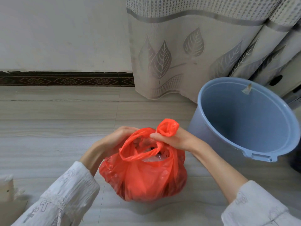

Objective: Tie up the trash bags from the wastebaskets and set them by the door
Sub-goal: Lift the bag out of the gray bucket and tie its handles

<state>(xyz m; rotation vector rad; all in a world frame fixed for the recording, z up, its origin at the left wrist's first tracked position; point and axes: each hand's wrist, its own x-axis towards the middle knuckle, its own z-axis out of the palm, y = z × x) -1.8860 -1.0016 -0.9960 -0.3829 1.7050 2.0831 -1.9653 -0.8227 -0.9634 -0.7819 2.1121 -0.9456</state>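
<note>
A full red trash bag sits on the pale wood-look floor in front of me. Its mouth is partly open, with rubbish showing inside. My right hand pinches one bag handle, and the handle's loop sticks up above my fingers. On the bag's left side, my left hand curls round the other handle; its fingertips are hidden behind the plastic. The two handles cross over the bag's mouth. A blue wastebasket stands just right of the bag with no liner in it.
A beige curtain with a leaf pattern hangs behind the bag and wastebasket. A white wall with a dark patterned skirting runs along the back left. Something pale lies at the left edge of the floor.
</note>
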